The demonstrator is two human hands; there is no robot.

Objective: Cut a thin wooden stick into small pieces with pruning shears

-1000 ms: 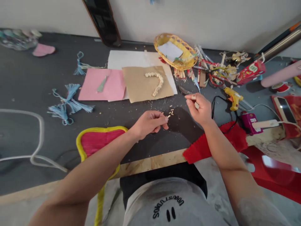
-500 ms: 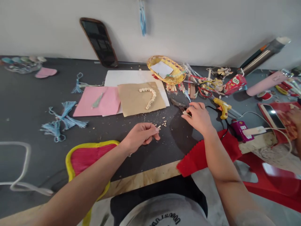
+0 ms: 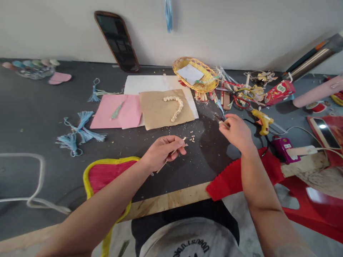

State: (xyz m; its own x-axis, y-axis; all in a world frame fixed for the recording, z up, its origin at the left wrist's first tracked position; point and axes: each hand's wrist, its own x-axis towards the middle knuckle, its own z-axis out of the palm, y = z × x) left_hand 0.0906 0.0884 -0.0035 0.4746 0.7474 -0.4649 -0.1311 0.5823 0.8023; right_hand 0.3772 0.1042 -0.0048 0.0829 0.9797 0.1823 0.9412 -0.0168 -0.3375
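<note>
My left hand (image 3: 167, 151) is closed on a thin pale stick (image 3: 161, 167), whose tip shows past the fingertips. Small cut pieces (image 3: 192, 136) lie on the dark table just beyond it. On the right, my right hand (image 3: 236, 131) is closed around the handles of dark pliers (image 3: 217, 117), which are blurred. A curved row of pale pieces (image 3: 177, 107) rests on the brown paper (image 3: 152, 110), left of the pliers. Beside that, a grey-green tassel (image 3: 117, 110) lies on pink paper (image 3: 100, 116).
A yellow basket (image 3: 209, 87) stands by the wall, with sticks and scissors to its right. A yellow glue gun (image 3: 264, 121), a purple adapter (image 3: 285, 150) and cables lie right of my right hand. Blue tassels (image 3: 83, 130) lie left; a phone (image 3: 118, 41) leans on the wall.
My right hand has closed around the pliers' handles and lifted them slightly. More of the stick shows below my left hand. The whole view has shifted, and the other person's hand has left it.
</note>
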